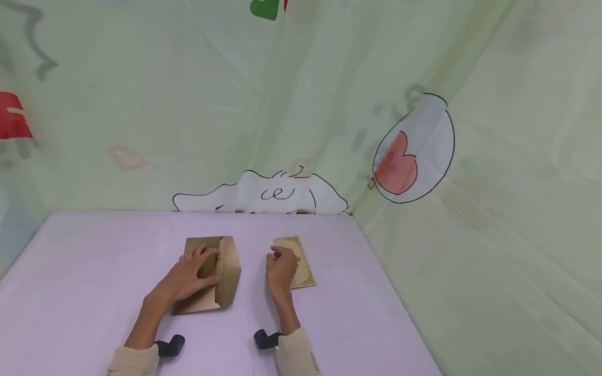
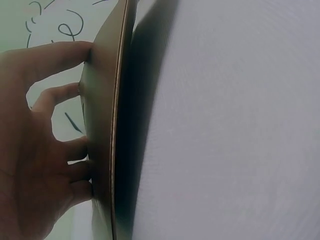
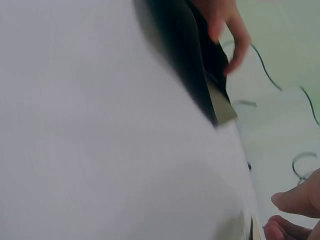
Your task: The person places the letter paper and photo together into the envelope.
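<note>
A gold-brown envelope [image 1: 230, 272] lies on the left half of the table, its flap folded out to the right. My left hand [image 1: 185, 275] rests on it with thumb and fingers spread, the tips near the mouth. In the left wrist view, the fingertips press on the upper face of the envelope [image 2: 100, 105]. Its mouth gapes in the right wrist view, beside the left hand's fingers [image 3: 240, 37]. My right hand [image 1: 282, 269] is loosely bent over the left side of a cream card with an ornate border [image 1: 304, 269]. Its thumb and fingers are apart, near the card's edge [image 3: 256, 231].
A pale lilac cloth covers the table [image 1: 348, 324]. Behind and to the right hangs a light green curtain [image 1: 197, 104] with drawings, among them a balloon with a heart [image 1: 432, 151]. Dark wrist mounts [image 1: 266, 339] sit at both sleeves.
</note>
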Demonstrator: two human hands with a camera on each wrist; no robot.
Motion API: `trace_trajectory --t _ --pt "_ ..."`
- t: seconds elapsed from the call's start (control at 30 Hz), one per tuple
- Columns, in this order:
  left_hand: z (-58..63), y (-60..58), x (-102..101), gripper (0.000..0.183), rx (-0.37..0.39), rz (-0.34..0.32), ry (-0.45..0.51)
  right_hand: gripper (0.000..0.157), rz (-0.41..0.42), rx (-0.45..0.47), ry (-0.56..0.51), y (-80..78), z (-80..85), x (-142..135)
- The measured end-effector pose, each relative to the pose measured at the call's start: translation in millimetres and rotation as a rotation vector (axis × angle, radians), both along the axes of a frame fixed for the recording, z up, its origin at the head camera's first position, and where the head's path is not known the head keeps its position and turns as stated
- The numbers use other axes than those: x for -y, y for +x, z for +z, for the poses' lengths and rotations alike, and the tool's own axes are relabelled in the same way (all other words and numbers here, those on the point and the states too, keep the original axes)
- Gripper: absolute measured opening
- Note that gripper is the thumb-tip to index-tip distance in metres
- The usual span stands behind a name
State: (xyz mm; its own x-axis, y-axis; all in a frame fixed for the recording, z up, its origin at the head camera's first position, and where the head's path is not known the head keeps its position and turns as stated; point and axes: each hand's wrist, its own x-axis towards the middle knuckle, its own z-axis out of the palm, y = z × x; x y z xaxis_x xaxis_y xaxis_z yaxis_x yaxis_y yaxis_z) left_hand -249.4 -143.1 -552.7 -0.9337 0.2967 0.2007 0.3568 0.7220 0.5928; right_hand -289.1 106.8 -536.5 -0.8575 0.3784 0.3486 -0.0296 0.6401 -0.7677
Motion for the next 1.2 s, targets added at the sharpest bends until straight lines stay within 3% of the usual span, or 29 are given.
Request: trace_trajectory --t 0.23,0.4,0.57,0.8,1.0,1.2 --pt "-1.8 -0.6 -0.5 0.07 -0.015 -0.012 0.017 0.022 -0.089 -0.039 -0.022 -4.0 -0.4 -52.4" --pt "-2.3 1.2 -1.9 0.071 -0.001 -0.011 0.021 0.028 -0.14 0.005 -0.033 -1.8 -3.9 -73.1" --pt "-3.2 2.3 -0.8 0.07 -0.032 -0.008 0.008 0.033 -0.176 0.075 0.022 -0.8 -9.4 -77.5" --pt "-4.9 3.2 -0.3 0.07 -0.033 -0.006 0.002 0.027 -0.204 0.109 0.073 -1.0 -12.7 -76.4" --pt "-2.6 4.0 -0.3 0.07 -0.024 -0.008 0.007 0.026 -0.198 0.13 0.007 -0.9 -9.1 -78.0" --pt "-1.0 2.8 -0.4 0.07 0.002 -0.011 0.012 0.012 -0.233 0.149 -0.051 -5.7 -6.4 -83.3"
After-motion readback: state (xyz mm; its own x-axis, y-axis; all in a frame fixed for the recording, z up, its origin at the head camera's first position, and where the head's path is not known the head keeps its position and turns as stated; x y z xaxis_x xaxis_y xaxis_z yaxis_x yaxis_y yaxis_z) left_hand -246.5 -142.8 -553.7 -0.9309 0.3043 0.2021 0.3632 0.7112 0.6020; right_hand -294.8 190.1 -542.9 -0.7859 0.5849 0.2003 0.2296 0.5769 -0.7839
